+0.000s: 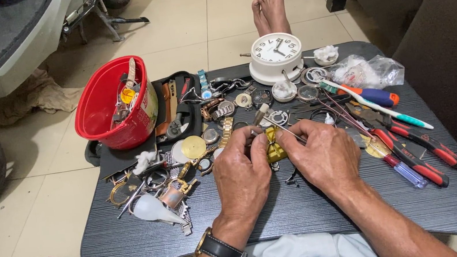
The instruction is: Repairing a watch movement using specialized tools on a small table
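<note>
Left hand point(240, 170) pinches a small part, too tiny to identify, against the yellow holder block point(275, 147) lying between both hands on the tabletop point(286, 220). Right hand point(324, 154) is closed around a thin metal tool point(282, 128) angled toward the block. A slip of the tool tip could flick the part into the loose watch parts point(206, 140) just beyond the left hand, where it would likely be lost.

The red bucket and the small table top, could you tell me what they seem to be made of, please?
The red bucket looks like glossy moulded plastic, given its shine. The table top looks like dark board with a wood-grain finish, likely laminate: fine parallel lines, rounded corners.
</note>
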